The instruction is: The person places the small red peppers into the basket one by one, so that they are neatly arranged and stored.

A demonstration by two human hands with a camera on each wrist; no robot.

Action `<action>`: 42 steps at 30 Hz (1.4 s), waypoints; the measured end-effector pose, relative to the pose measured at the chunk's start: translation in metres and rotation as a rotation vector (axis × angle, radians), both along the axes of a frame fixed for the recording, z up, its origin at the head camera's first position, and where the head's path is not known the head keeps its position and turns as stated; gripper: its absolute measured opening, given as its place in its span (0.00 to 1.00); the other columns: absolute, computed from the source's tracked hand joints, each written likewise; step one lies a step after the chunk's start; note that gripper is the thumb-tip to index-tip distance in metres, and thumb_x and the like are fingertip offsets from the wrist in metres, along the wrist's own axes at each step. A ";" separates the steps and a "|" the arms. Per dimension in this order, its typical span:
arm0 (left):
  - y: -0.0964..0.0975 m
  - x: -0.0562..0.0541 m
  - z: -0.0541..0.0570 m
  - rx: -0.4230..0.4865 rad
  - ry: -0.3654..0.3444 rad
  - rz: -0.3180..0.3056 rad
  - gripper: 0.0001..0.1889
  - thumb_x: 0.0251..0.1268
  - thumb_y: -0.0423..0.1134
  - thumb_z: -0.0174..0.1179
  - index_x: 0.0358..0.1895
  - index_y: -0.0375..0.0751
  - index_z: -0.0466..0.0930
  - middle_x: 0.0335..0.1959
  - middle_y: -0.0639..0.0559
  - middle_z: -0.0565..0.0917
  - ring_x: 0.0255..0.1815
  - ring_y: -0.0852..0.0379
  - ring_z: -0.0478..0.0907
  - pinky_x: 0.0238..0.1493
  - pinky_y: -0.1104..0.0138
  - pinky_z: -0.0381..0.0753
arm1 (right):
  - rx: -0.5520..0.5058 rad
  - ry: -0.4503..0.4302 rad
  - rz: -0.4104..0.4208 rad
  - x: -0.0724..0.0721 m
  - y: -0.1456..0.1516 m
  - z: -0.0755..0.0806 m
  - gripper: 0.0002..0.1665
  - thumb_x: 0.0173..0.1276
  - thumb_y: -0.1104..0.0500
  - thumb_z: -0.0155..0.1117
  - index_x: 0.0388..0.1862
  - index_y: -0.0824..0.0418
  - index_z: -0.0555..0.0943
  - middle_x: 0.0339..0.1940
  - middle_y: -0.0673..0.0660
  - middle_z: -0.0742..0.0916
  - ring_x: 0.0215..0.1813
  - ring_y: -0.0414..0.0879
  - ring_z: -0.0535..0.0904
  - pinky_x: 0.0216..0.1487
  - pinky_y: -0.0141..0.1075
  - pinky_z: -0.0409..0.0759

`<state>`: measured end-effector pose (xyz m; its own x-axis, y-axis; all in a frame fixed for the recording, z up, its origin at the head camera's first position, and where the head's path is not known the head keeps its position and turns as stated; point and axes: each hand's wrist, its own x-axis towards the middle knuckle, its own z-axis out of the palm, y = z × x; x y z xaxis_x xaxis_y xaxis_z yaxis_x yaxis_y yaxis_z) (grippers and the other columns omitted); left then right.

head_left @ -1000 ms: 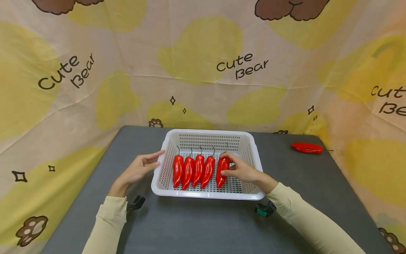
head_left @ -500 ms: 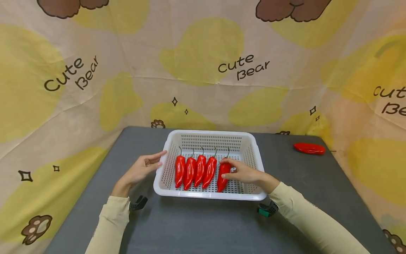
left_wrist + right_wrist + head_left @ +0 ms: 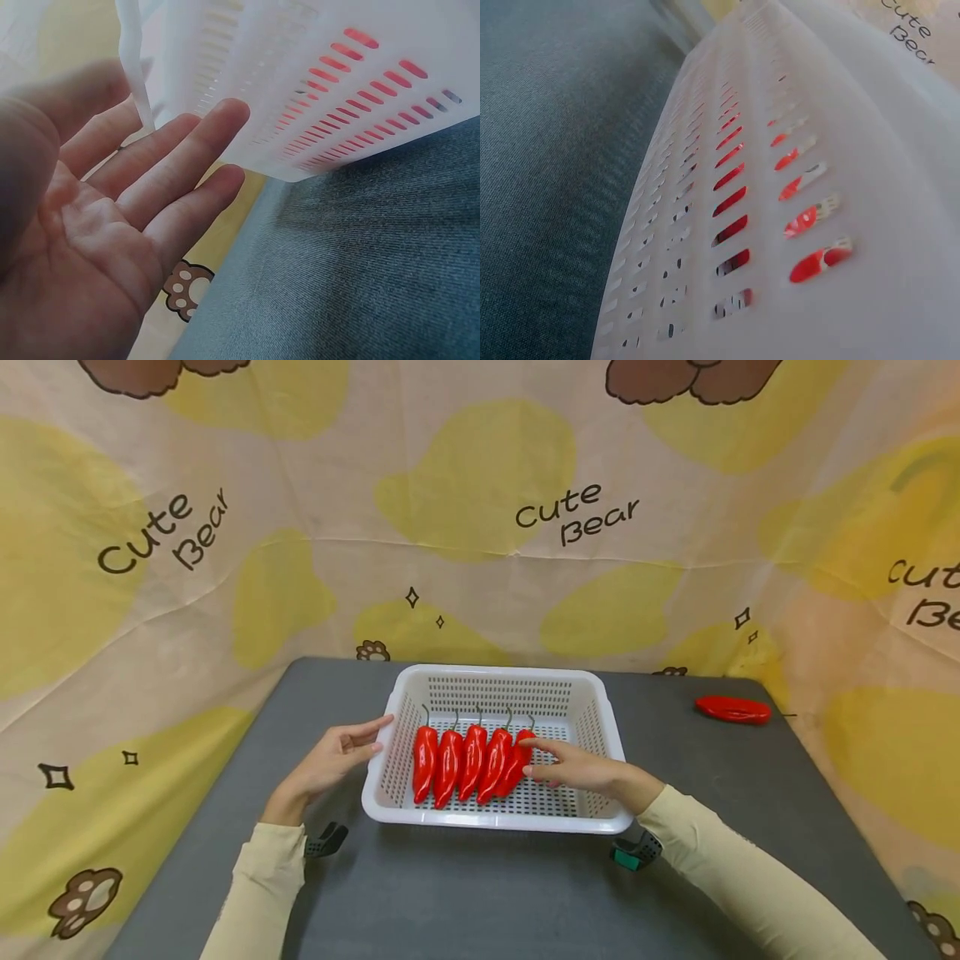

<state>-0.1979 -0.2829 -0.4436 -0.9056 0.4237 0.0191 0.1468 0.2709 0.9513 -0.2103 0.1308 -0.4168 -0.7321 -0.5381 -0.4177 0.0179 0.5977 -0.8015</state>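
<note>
In the head view a white slotted plastic basket (image 3: 480,823) holds several glossy red chili peppers with green stems, lined up side by side. The left hand (image 3: 330,762) rests its fingertips at the basket's left rim; in the left wrist view its fingers (image 3: 180,161) look fairly straight and the palm faces up. Inside the basket the right hand (image 3: 581,770) has its fingertips at the rightmost red chili pepper (image 3: 516,766), which leans at a slant against its neighbour. Its thumb and index finger are spread. The right wrist view shows the slotted basket wall, not the hand.
Another red chili pepper (image 3: 732,710) lies on the grey table (image 3: 465,893) at the far right. A yellow and cream printed cloth (image 3: 480,510) hangs behind and along both sides of the table.
The rightmost chili pepper has shifted left against the others and now slants. The right hand's fingers have loosened from around it. The left hand stays at the rim.
</note>
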 end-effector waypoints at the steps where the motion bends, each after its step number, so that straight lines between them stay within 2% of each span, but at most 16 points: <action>1: 0.000 0.000 0.000 0.006 -0.001 -0.002 0.29 0.75 0.37 0.58 0.76 0.35 0.64 0.76 0.33 0.67 0.62 0.63 0.80 0.61 0.60 0.82 | 0.003 -0.006 -0.001 0.000 0.000 0.000 0.41 0.74 0.47 0.61 0.81 0.55 0.60 0.80 0.65 0.65 0.62 0.57 0.80 0.64 0.54 0.79; 5: 0.001 0.000 -0.001 0.007 -0.002 0.003 0.30 0.75 0.37 0.58 0.76 0.35 0.64 0.76 0.33 0.67 0.60 0.65 0.81 0.61 0.59 0.83 | 0.000 -0.003 0.025 0.001 0.001 0.000 0.42 0.73 0.46 0.62 0.81 0.52 0.61 0.79 0.65 0.66 0.59 0.56 0.79 0.63 0.54 0.79; 11: 0.001 0.000 -0.002 -0.003 0.001 0.016 0.30 0.75 0.37 0.58 0.76 0.34 0.64 0.75 0.33 0.67 0.58 0.69 0.80 0.60 0.62 0.83 | -0.012 -0.007 0.061 0.002 0.000 0.000 0.39 0.72 0.48 0.63 0.79 0.51 0.64 0.78 0.63 0.68 0.64 0.55 0.73 0.57 0.46 0.82; 20: 0.000 -0.001 0.000 -0.005 0.009 0.011 0.30 0.75 0.37 0.58 0.76 0.36 0.64 0.75 0.33 0.67 0.60 0.62 0.81 0.60 0.60 0.83 | 0.013 -0.049 0.124 0.002 -0.001 0.001 0.40 0.73 0.46 0.61 0.80 0.51 0.62 0.80 0.62 0.65 0.70 0.56 0.70 0.63 0.49 0.82; 25: 0.001 0.000 -0.001 -0.009 0.006 0.011 0.29 0.75 0.37 0.58 0.76 0.36 0.64 0.76 0.33 0.67 0.61 0.61 0.81 0.60 0.59 0.83 | -0.010 -0.065 0.115 0.002 -0.001 0.002 0.40 0.74 0.47 0.61 0.80 0.52 0.61 0.81 0.63 0.63 0.75 0.59 0.64 0.64 0.51 0.80; 35: 0.003 0.000 0.001 0.004 0.000 0.005 0.30 0.75 0.36 0.58 0.76 0.33 0.64 0.76 0.32 0.66 0.59 0.68 0.80 0.60 0.62 0.83 | -0.034 -0.031 0.093 0.001 0.001 0.002 0.42 0.75 0.47 0.59 0.82 0.53 0.55 0.82 0.67 0.60 0.80 0.67 0.56 0.70 0.59 0.73; 42: 0.002 0.000 0.002 -0.001 -0.004 0.004 0.30 0.75 0.37 0.58 0.76 0.34 0.64 0.76 0.33 0.66 0.60 0.65 0.80 0.60 0.62 0.83 | -0.070 -0.027 0.044 0.002 0.001 0.006 0.43 0.75 0.49 0.59 0.83 0.51 0.54 0.82 0.68 0.58 0.77 0.70 0.61 0.70 0.63 0.71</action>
